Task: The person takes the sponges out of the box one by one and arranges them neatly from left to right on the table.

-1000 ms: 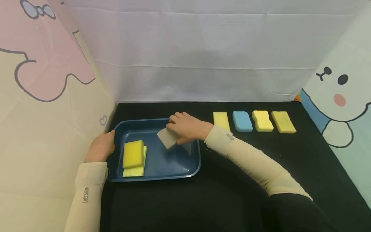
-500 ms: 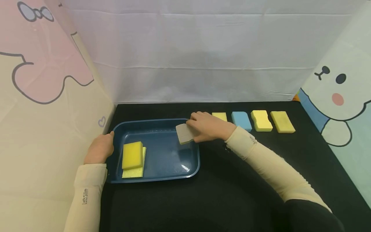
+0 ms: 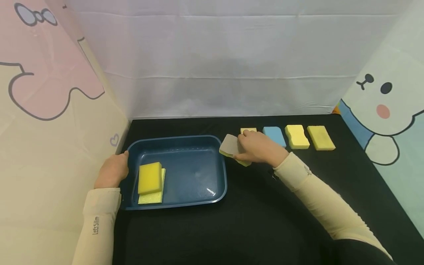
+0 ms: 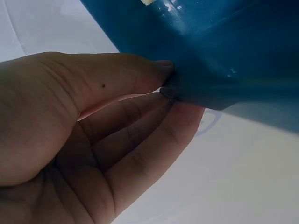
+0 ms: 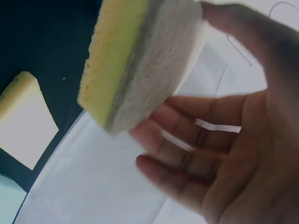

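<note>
My left hand (image 3: 112, 170) pinches the left rim of a dark blue tray (image 3: 192, 176); the left wrist view shows thumb and fingers on either side of the tray's edge (image 4: 219, 100). Just beyond the tray's right side, my right hand (image 3: 260, 147) holds a sponge (image 3: 230, 144) in the air, with a pale grey face and a yellow layer. Up close, that sponge (image 5: 154, 60) is gripped between thumb and fingertips. Inside the tray on the left, a thick yellow sponge (image 3: 149, 177) lies partly over a thinner light yellow one (image 3: 151, 198).
Along the back right of the black table (image 3: 265, 221) lie a yellow sponge (image 3: 248, 129) mostly hidden by my right hand, a blue sponge (image 3: 274, 136), a wavy-edged yellow sponge (image 3: 297, 137) and another yellow sponge (image 3: 320, 138). A white cloth (image 3: 212, 66) hangs behind.
My right hand has carried the grey-faced sponge rightward, from above the middle of the tray to past its right rim. My left hand has stayed on the tray's rim.
</note>
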A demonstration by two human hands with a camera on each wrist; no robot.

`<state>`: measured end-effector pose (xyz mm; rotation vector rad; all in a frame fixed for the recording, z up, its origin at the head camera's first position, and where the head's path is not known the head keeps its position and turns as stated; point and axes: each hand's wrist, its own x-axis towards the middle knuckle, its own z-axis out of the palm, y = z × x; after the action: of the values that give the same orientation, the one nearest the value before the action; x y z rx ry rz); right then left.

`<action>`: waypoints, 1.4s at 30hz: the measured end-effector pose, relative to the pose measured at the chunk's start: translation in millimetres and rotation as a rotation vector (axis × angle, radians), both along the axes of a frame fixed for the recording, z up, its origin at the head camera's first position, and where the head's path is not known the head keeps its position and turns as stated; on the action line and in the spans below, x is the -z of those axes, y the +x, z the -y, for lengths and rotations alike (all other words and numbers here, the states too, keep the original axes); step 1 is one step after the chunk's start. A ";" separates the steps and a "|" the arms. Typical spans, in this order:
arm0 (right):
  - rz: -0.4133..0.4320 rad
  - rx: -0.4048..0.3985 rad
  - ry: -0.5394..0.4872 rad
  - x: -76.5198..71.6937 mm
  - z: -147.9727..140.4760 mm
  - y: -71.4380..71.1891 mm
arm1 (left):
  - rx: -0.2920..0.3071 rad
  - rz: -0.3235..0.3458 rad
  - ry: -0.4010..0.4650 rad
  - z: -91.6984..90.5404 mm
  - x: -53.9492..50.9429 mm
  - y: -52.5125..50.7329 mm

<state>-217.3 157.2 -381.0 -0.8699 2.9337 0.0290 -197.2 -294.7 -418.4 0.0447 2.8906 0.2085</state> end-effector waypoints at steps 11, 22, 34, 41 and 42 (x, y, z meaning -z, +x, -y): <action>-0.015 0.275 -0.072 12.7 -4.7 16.4 | -0.018 0.002 0.001 -2.0 0.4 1.2; 0.084 0.520 -0.099 34.9 -15.7 23.8 | -0.012 0.002 -0.001 -1.3 -0.5 1.0; 0.119 0.640 -0.101 64.9 -15.8 29.9 | 0.011 -0.023 -0.008 -2.9 -2.2 2.4; 0.161 0.671 -0.106 73.4 -14.5 31.0 | 0.024 -0.030 -0.007 -1.8 -1.1 2.0; 0.163 0.672 -0.107 74.7 -14.3 31.3 | 0.027 -0.033 -0.008 -1.5 -0.7 2.0</action>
<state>-186.0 171.5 -455.6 0.1344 2.9235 -0.2279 -195.2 -293.2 -417.7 0.0868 2.9212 0.1927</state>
